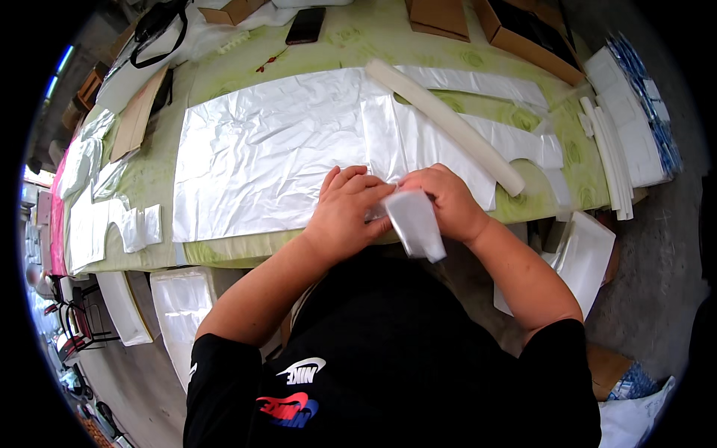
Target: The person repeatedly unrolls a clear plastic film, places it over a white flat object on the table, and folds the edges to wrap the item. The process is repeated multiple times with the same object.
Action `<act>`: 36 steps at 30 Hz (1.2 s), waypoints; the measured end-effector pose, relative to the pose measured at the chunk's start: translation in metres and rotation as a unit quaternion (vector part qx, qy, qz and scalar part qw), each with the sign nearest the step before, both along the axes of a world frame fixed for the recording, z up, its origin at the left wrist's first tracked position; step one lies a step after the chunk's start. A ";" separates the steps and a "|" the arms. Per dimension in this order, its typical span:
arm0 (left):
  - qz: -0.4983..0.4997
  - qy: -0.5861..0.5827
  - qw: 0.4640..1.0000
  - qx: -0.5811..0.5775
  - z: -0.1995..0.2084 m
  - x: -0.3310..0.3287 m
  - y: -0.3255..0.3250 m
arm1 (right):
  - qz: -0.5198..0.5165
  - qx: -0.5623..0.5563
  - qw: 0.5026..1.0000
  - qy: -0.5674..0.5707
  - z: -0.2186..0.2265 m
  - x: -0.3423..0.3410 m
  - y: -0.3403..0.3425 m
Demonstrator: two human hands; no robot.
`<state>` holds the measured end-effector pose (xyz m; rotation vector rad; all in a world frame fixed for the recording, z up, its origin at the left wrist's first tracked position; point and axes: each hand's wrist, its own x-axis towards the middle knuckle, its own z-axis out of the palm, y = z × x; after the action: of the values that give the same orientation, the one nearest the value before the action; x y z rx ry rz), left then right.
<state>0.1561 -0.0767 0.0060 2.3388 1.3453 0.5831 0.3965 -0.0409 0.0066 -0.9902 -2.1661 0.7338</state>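
Both my hands are together over the near edge of a wide, wrinkled silvery-white plastic sheet [254, 149] spread on the table. My right hand [446, 200] is closed in a pinch on a folded flap of thin translucent plastic film [413, 222], which hangs toward me past the table edge. My left hand [347, 209] rests on the sheet, its thumb and forefinger closed on the film's left side and its other fingers bent. Whether the film is joined to the sheet is hidden by my hands. Just beyond my right hand, a long off-white tube [448, 128] lies diagonally across the sheet.
The table has a green patterned cover [224, 250]. A dark phone [305, 26] and an open cardboard box [530, 37] lie at the back. White strips [609, 153] and stacked white packs [627, 112] stand right. More cut film [93, 228] lies left. White bins [179, 306] sit below the edge.
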 end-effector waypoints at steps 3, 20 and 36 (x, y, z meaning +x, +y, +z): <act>0.076 -0.053 0.996 -0.008 -0.011 0.001 0.010 | -0.112 -0.209 0.971 0.012 0.006 -0.016 0.008; 0.006 0.126 0.991 0.036 -0.012 0.015 0.029 | -0.160 -0.227 0.929 -0.245 0.030 -0.044 0.037; -0.075 0.103 0.991 0.038 -0.003 0.000 -0.037 | -0.033 -0.174 0.984 -0.012 0.021 0.003 -0.092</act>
<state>0.1559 -0.1141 0.0030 2.5948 1.2358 0.3621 0.3999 -0.1331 0.0279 -1.2450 -2.0529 1.0993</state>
